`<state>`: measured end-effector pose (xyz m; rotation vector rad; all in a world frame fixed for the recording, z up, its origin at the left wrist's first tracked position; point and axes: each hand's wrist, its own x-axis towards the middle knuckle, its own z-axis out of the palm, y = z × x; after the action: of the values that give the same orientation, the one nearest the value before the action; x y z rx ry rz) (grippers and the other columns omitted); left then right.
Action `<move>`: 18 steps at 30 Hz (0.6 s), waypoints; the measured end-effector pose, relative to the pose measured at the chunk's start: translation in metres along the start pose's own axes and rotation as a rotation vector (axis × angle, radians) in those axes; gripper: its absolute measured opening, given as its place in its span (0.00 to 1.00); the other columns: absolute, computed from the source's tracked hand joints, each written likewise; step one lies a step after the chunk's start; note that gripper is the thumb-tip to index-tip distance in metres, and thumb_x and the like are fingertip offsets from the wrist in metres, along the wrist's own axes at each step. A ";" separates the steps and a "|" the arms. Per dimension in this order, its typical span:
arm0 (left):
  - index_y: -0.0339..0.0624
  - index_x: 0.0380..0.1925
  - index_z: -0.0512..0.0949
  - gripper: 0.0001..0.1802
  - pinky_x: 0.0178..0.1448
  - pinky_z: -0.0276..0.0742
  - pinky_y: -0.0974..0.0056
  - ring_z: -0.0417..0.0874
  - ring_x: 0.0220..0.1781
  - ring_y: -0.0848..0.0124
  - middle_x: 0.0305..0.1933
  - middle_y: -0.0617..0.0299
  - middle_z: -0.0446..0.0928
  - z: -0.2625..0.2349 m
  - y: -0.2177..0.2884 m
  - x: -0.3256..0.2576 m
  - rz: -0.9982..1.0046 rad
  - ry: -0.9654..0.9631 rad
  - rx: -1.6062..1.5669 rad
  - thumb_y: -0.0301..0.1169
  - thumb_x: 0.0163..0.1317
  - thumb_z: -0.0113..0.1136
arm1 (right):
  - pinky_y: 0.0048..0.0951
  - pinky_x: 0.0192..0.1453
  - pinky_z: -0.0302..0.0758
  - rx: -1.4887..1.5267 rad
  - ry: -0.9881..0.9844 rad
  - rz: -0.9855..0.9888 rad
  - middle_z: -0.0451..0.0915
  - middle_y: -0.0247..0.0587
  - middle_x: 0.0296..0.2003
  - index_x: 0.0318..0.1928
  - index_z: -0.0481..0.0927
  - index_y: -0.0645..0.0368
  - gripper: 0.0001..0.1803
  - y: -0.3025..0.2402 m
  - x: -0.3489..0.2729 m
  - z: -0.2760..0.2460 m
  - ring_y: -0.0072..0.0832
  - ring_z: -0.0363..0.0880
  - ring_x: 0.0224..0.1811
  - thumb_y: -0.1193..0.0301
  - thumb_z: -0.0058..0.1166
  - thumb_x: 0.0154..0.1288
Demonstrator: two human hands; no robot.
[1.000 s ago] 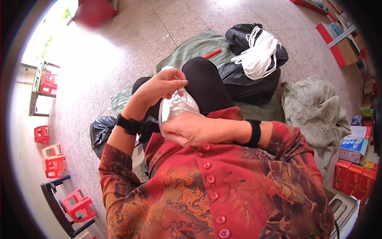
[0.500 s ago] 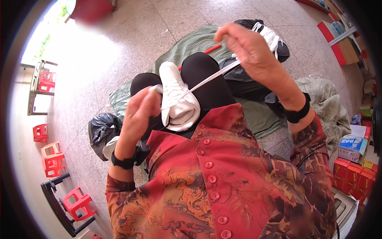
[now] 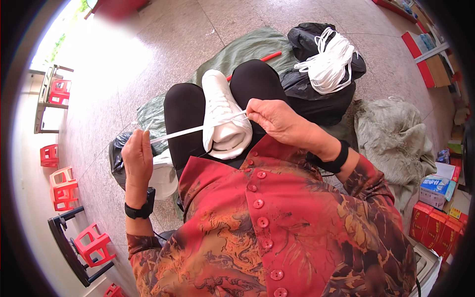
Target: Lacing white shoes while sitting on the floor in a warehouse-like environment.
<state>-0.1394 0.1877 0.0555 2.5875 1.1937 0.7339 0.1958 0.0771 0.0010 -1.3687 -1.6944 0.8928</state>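
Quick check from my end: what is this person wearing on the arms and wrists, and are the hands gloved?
Both hands are bare, no gloves. The left hand has a black band on its wrist; the right hand has a similar black wristband, with a thin dark cable running near it. The sleeves are red and orange with a dark leaf-like print, pushed back above the wrists, matching the buttoned shirt.

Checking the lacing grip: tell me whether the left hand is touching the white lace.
Touching. The head view shows the left hand closed around the end of the white lace, which runs taut to the white shoe.
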 end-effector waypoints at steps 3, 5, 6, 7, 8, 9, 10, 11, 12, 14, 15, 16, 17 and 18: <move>0.34 0.28 0.70 0.10 0.32 0.67 0.52 0.71 0.26 0.51 0.24 0.50 0.68 0.017 0.014 -0.004 0.019 -0.018 -0.032 0.26 0.70 0.54 | 0.35 0.35 0.71 -0.006 0.018 0.001 0.72 0.50 0.26 0.40 0.73 0.62 0.05 0.006 0.003 0.009 0.41 0.72 0.27 0.74 0.49 0.74; 0.34 0.31 0.73 0.08 0.35 0.70 0.53 0.74 0.29 0.51 0.27 0.48 0.71 0.031 0.030 -0.008 -0.012 -0.121 -0.127 0.25 0.69 0.55 | 0.38 0.35 0.71 -0.058 0.044 -0.093 0.73 0.53 0.27 0.38 0.72 0.63 0.06 0.006 0.007 0.012 0.50 0.73 0.30 0.74 0.48 0.73; 0.33 0.32 0.75 0.06 0.37 0.72 0.53 0.77 0.31 0.51 0.29 0.48 0.74 0.039 0.037 -0.010 -0.026 -0.133 -0.189 0.25 0.69 0.56 | 0.38 0.35 0.71 -0.060 0.041 -0.090 0.73 0.53 0.27 0.38 0.72 0.63 0.06 0.006 0.007 0.012 0.50 0.73 0.30 0.74 0.48 0.73; 0.33 0.34 0.77 0.05 0.39 0.74 0.54 0.79 0.33 0.51 0.31 0.48 0.77 0.045 0.043 -0.010 -0.039 -0.144 -0.249 0.25 0.68 0.56 | 0.39 0.35 0.71 -0.079 0.034 -0.101 0.73 0.54 0.27 0.37 0.72 0.63 0.06 0.005 0.009 0.012 0.52 0.73 0.31 0.74 0.48 0.73; 0.34 0.39 0.80 0.06 0.44 0.77 0.57 0.83 0.39 0.52 0.37 0.49 0.81 0.050 0.048 -0.011 -0.068 -0.153 -0.307 0.25 0.67 0.57 | 0.41 0.35 0.70 -0.097 0.026 -0.112 0.72 0.55 0.27 0.36 0.71 0.63 0.07 0.004 0.010 0.011 0.55 0.73 0.32 0.74 0.48 0.73; 0.34 0.39 0.80 0.06 0.44 0.77 0.57 0.83 0.39 0.52 0.37 0.49 0.81 0.055 0.052 -0.011 -0.072 -0.152 -0.310 0.25 0.67 0.57 | 0.41 0.35 0.70 -0.098 0.022 -0.111 0.72 0.55 0.27 0.36 0.71 0.63 0.07 0.003 0.011 0.010 0.55 0.73 0.32 0.74 0.48 0.73; 0.34 0.40 0.81 0.06 0.45 0.78 0.58 0.83 0.40 0.52 0.38 0.49 0.82 0.059 0.054 -0.010 -0.053 -0.153 -0.348 0.25 0.67 0.57 | 0.41 0.35 0.70 -0.126 0.012 -0.108 0.73 0.56 0.28 0.36 0.71 0.64 0.07 0.001 0.012 0.010 0.55 0.74 0.33 0.74 0.48 0.72; 0.34 0.41 0.81 0.07 0.47 0.78 0.59 0.84 0.42 0.53 0.39 0.49 0.83 0.062 0.056 -0.009 -0.034 -0.154 -0.385 0.25 0.67 0.58 | 0.42 0.35 0.70 -0.153 0.002 -0.105 0.73 0.57 0.28 0.35 0.70 0.65 0.07 0.000 0.013 0.009 0.55 0.74 0.33 0.74 0.48 0.72; 0.35 0.41 0.82 0.07 0.47 0.79 0.61 0.85 0.43 0.55 0.40 0.48 0.83 0.063 0.057 -0.009 -0.047 -0.161 -0.396 0.24 0.67 0.57 | 0.42 0.35 0.70 -0.153 -0.003 -0.106 0.73 0.57 0.28 0.35 0.70 0.65 0.07 0.001 0.014 0.008 0.55 0.74 0.33 0.74 0.48 0.72; 0.35 0.42 0.82 0.07 0.47 0.79 0.61 0.85 0.43 0.55 0.40 0.48 0.84 0.062 0.061 -0.008 -0.091 -0.155 -0.412 0.24 0.66 0.58 | 0.43 0.36 0.71 -0.168 -0.049 -0.176 0.73 0.58 0.29 0.35 0.70 0.66 0.06 0.001 0.016 0.007 0.55 0.75 0.34 0.76 0.47 0.70; 0.35 0.42 0.82 0.08 0.47 0.79 0.61 0.86 0.43 0.56 0.40 0.48 0.84 0.061 0.063 -0.007 -0.131 -0.152 -0.429 0.24 0.66 0.58 | 0.43 0.36 0.71 -0.168 -0.052 -0.178 0.73 0.58 0.29 0.35 0.70 0.66 0.06 0.000 0.018 0.005 0.55 0.75 0.34 0.76 0.47 0.70; 0.35 0.42 0.82 0.08 0.47 0.79 0.61 0.86 0.43 0.56 0.40 0.48 0.84 0.062 0.063 -0.007 -0.136 -0.150 -0.430 0.24 0.66 0.58 | 0.46 0.39 0.73 -0.233 -0.082 -0.183 0.76 0.58 0.31 0.37 0.72 0.65 0.05 -0.002 0.019 0.004 0.56 0.78 0.37 0.75 0.46 0.68; 0.35 0.42 0.82 0.08 0.47 0.79 0.62 0.86 0.42 0.57 0.40 0.49 0.84 0.062 0.063 -0.007 -0.124 -0.137 -0.433 0.24 0.66 0.58 | 0.48 0.42 0.76 -0.297 -0.112 -0.190 0.79 0.59 0.32 0.38 0.74 0.65 0.07 -0.002 0.020 0.003 0.56 0.80 0.40 0.74 0.45 0.66; 0.35 0.42 0.82 0.08 0.47 0.79 0.62 0.86 0.42 0.57 0.39 0.49 0.84 0.063 0.063 -0.007 -0.112 -0.124 -0.435 0.24 0.66 0.58 | 0.48 0.42 0.76 -0.297 -0.117 -0.191 0.79 0.59 0.32 0.38 0.74 0.65 0.07 -0.001 0.022 0.005 0.56 0.80 0.40 0.74 0.45 0.66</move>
<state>-0.0693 0.1425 0.0227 2.1586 1.0014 0.7061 0.1879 0.0981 0.0023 -1.3352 -2.0737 0.6417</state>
